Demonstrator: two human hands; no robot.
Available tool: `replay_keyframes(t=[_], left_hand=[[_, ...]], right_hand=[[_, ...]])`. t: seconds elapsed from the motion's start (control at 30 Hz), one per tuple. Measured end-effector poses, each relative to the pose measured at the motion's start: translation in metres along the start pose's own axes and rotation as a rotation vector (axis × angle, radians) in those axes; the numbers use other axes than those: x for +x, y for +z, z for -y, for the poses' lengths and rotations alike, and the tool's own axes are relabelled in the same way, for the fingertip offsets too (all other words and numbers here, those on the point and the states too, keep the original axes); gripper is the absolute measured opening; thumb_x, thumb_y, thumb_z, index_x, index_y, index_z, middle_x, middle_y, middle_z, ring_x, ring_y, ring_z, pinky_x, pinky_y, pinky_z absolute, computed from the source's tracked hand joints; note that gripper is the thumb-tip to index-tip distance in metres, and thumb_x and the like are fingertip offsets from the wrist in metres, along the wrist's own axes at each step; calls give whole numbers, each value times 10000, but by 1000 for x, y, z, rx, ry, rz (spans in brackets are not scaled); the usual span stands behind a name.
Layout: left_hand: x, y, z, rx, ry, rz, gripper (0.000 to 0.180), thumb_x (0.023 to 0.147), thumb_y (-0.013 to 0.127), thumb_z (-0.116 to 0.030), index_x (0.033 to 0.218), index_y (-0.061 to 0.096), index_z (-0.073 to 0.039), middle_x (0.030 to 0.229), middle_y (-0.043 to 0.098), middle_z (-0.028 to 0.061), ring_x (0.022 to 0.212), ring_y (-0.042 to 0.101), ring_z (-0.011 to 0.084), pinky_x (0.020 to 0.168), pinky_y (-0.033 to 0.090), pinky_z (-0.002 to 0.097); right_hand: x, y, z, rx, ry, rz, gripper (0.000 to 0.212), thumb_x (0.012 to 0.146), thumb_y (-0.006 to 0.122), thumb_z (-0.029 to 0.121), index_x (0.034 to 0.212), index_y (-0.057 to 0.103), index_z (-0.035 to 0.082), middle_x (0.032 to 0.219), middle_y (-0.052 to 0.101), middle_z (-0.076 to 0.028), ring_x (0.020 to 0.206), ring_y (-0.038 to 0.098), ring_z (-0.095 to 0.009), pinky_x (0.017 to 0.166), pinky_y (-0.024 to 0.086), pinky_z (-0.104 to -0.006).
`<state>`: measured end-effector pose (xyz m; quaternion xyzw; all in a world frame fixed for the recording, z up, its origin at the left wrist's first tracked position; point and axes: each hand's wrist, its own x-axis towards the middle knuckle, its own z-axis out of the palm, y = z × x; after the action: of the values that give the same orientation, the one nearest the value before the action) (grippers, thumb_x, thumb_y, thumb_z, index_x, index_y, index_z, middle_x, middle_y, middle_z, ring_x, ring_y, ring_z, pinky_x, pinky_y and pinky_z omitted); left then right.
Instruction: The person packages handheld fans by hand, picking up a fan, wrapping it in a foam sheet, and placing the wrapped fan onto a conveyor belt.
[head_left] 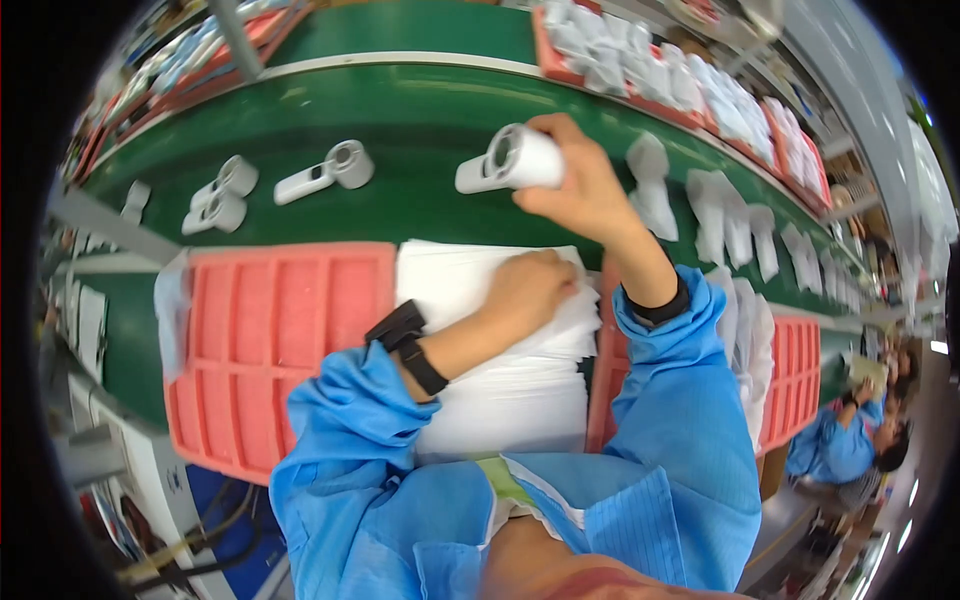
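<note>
My right hand is closed around the barrel of a white hair dryer, raised over the green work surface. Its hollow round end shows, and its handle points left. My left hand lies on a tall stack of thin white packing sheets, its fingers curled at the right edge of the top ones. Slight blur there hides exactly how they pinch. Farther left lie more bare white hair dryers, one alone and a close pair. To the right stands a wrapped piece in white film.
A pink divided tray sits left of the stack; another pink tray is at the right. Several wrapped pieces line the green belt. Loaded pink trays fill the far shelf. A co-worker in blue is at far right.
</note>
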<state>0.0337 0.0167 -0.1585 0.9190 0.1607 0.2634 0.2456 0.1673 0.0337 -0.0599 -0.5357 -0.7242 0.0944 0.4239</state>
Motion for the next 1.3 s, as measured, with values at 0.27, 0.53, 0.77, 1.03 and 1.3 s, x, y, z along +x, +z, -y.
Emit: replay_keyframes(t=[0.27,0.53,0.77,1.03,1.3], left_hand=[[17,-34,7,-474,-225,26,139,749,776,-134,804,684,-45,735,618,31,569,486,115,529,397,276],[20,-61,2,-599,-340,10,133,769,771,-132,807,690,-33,729,639,10,518,421,55,494,359,233],[20,-74,-3,-554,-370,-46,124,795,750,-118,819,678,-20,727,638,5,495,443,40,475,367,230],[19,-85,-17,-1036,-431,-282,107,907,646,-116,982,656,-39,821,664,17,701,595,71,633,459,228],[14,-91,-21,-1388,-310,-298,109,911,618,-63,1007,667,-46,942,661,52,827,595,119,705,465,275]], right_hand=[[-87,-122,-10,397,370,-333,563,571,701,119,1115,601,14,942,619,-19,839,569,-116,763,458,-253],[-89,-114,-8,539,390,-125,535,565,665,102,1092,605,24,937,595,-9,853,536,-114,762,433,-241],[-86,-109,-3,555,419,-127,534,565,678,74,1091,603,33,960,595,-8,867,542,-117,777,439,-254],[-70,-55,10,461,332,89,612,583,706,57,1178,567,17,1046,585,-55,956,564,-175,857,441,-267],[-72,-15,31,-80,24,-101,694,606,722,-24,1273,541,35,1048,511,-124,956,542,-285,837,454,-320]])
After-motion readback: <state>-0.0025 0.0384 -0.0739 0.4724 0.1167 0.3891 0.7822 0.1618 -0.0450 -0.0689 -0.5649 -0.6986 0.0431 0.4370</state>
